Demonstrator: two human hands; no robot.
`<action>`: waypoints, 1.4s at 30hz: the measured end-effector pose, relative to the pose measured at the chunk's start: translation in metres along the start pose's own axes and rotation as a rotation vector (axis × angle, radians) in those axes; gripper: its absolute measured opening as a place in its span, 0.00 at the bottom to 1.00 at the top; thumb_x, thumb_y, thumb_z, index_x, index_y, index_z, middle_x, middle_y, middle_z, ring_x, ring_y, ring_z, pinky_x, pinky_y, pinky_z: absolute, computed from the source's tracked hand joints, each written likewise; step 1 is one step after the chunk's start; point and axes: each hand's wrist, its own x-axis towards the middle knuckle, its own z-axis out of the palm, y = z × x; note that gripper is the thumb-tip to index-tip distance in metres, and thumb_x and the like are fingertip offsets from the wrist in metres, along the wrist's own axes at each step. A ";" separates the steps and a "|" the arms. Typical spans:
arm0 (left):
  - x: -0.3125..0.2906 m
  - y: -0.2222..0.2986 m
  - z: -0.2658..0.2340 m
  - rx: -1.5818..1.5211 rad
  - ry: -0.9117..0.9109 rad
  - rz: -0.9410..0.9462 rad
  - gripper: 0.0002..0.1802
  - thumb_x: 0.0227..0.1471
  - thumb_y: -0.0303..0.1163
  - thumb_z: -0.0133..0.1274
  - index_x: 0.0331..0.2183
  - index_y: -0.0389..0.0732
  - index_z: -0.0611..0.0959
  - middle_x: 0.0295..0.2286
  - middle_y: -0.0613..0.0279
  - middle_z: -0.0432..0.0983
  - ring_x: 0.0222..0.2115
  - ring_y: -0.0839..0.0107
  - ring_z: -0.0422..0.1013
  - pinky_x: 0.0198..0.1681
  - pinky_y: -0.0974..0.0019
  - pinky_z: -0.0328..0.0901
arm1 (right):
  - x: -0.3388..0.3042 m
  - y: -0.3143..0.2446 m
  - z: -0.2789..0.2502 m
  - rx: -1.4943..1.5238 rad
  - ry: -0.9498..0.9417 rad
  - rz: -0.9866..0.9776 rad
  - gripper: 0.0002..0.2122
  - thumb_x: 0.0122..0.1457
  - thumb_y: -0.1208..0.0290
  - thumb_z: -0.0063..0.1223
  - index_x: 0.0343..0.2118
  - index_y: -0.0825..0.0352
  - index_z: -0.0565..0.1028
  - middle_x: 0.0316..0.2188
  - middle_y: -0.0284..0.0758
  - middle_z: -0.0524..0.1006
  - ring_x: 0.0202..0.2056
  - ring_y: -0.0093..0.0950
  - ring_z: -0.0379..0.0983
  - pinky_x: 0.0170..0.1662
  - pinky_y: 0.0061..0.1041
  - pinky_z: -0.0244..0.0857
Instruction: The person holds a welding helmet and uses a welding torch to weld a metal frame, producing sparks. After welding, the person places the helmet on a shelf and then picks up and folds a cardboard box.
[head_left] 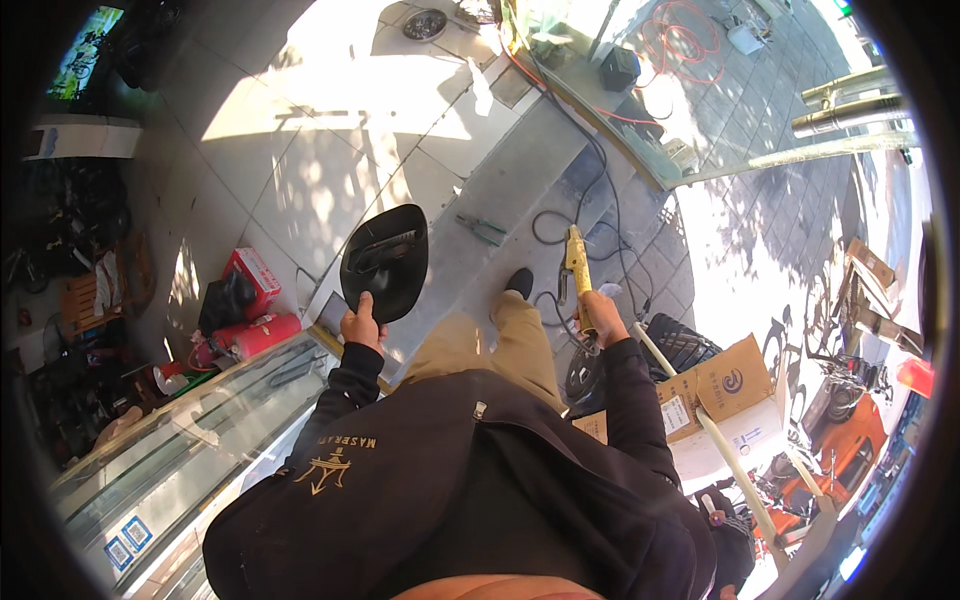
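Note:
My left hand is closed on the near edge of a black hand-held welding shield, which has a rectangular window frame and a curved rim. The shield hangs out in front of me to the left. In my right hand is a yellow welding electrode holder, fingers wrapped round its lower part, tip pointing away from me. Whether a rod sits in its jaw is too small to tell. Dark cable loops over the floor around it. Pliers with greenish handles lie on the grey step ahead of my feet.
A red fire extinguisher and a red box are at left, by a glass display case. Cardboard boxes, a black tyre-like item and a pale pole crowd my right. Glass panels stand ahead.

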 end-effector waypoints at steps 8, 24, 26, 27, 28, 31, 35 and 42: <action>0.035 0.099 0.051 0.193 -0.016 0.306 0.22 0.69 0.48 0.57 0.38 0.35 0.83 0.26 0.62 0.81 0.18 0.73 0.74 0.17 0.67 0.71 | 0.081 -0.170 0.092 0.007 -0.142 -0.115 0.23 0.64 0.70 0.63 0.60 0.68 0.70 0.30 0.36 0.76 0.25 0.26 0.74 0.22 0.26 0.65; 0.262 0.195 0.099 0.753 -0.060 0.441 0.22 0.73 0.40 0.51 0.53 0.30 0.81 0.42 0.54 0.83 0.42 0.65 0.78 0.50 0.62 0.70 | 0.607 -0.256 0.258 -1.188 0.645 -0.606 0.21 0.66 0.63 0.58 0.58 0.61 0.68 0.41 0.47 0.81 0.42 0.48 0.83 0.45 0.47 0.75; 0.271 0.211 0.107 0.807 -0.067 0.468 0.21 0.73 0.39 0.49 0.54 0.30 0.81 0.42 0.54 0.83 0.41 0.67 0.78 0.48 0.63 0.71 | 0.656 -0.259 0.264 -1.291 0.729 -0.579 0.23 0.66 0.63 0.58 0.61 0.61 0.66 0.43 0.45 0.80 0.44 0.44 0.82 0.48 0.46 0.73; 0.275 0.215 0.113 0.799 -0.061 0.482 0.21 0.73 0.39 0.50 0.54 0.31 0.81 0.40 0.54 0.84 0.38 0.66 0.78 0.45 0.63 0.71 | 0.679 -0.260 0.261 -1.334 0.762 -0.563 0.25 0.67 0.63 0.58 0.64 0.62 0.64 0.45 0.44 0.79 0.47 0.42 0.81 0.51 0.45 0.71; 0.275 0.219 0.116 0.788 -0.052 0.488 0.20 0.73 0.38 0.50 0.53 0.31 0.82 0.38 0.54 0.84 0.36 0.66 0.79 0.43 0.63 0.71 | 0.692 -0.262 0.262 -1.385 0.788 -0.547 0.28 0.67 0.63 0.57 0.67 0.62 0.62 0.47 0.44 0.78 0.49 0.41 0.80 0.53 0.44 0.70; 0.285 0.223 0.124 0.745 -0.029 0.489 0.20 0.73 0.37 0.49 0.52 0.31 0.83 0.38 0.52 0.84 0.36 0.66 0.79 0.42 0.64 0.71 | 0.707 -0.261 0.266 -1.415 0.627 -0.414 0.35 0.66 0.66 0.56 0.74 0.59 0.55 0.56 0.43 0.72 0.57 0.45 0.74 0.59 0.52 0.64; 0.301 0.240 0.131 0.668 -0.007 0.485 0.19 0.73 0.39 0.50 0.50 0.31 0.83 0.37 0.51 0.85 0.35 0.64 0.80 0.41 0.63 0.71 | 0.648 -0.232 0.309 -1.371 0.478 -0.286 0.30 0.62 0.56 0.63 0.64 0.61 0.67 0.60 0.45 0.70 0.61 0.46 0.70 0.60 0.54 0.62; 0.397 0.228 0.125 0.494 -0.001 0.219 0.26 0.71 0.48 0.52 0.45 0.29 0.82 0.34 0.43 0.85 0.37 0.43 0.81 0.43 0.52 0.72 | 0.328 -0.224 0.312 -1.518 -0.084 0.095 0.17 0.64 0.58 0.55 0.48 0.67 0.79 0.48 0.50 0.83 0.53 0.50 0.79 0.56 0.50 0.72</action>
